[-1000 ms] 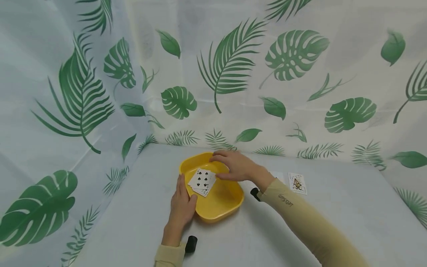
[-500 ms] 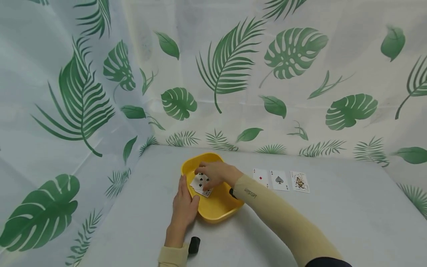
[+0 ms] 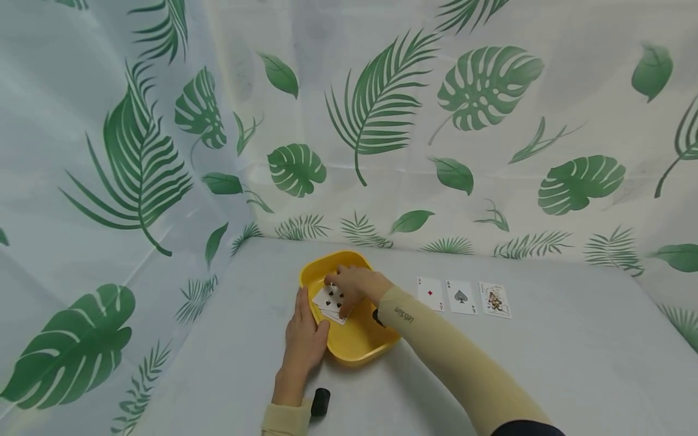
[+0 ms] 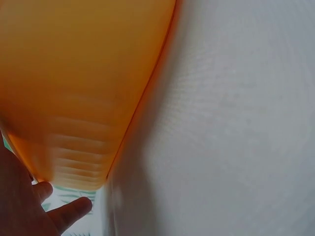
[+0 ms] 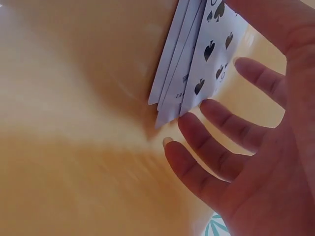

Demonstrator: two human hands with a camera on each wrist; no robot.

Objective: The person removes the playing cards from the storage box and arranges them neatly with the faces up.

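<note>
Cards (image 3: 330, 301) under curled right hand (image 3: 353, 286)

We see the tray (image 3: 349, 351) near the table's (image 3: 545, 363) back left corner, with a stack of cards (image 3: 329, 301) in its left part. Three cards (image 3: 461, 297) lie in a row on the table to its right; they seem just apart from one another.
</note>
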